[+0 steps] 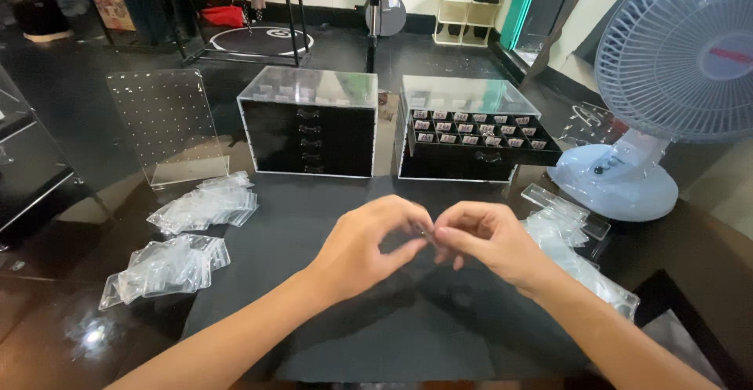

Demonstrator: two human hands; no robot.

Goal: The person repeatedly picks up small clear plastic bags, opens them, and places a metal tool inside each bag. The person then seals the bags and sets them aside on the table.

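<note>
Item pinched between left hand (365, 245) and right hand (482, 239) fingertips: too small, mostly covered, unidentifiable. Beyond the grip, open drawer (482, 133) contents indistinct.

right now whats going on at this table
A person has both hands together over a dark mat, the left hand and right hand pinching something tiny between the fingertips; it is too small to identify. Piles of small clear plastic bags lie to the left, with more on the right. Behind stand two black drawer boxes with clear lids: the right drawer box has a drawer pulled out showing small compartments, the left drawer box is closed. A white fan stands at right.
</note>
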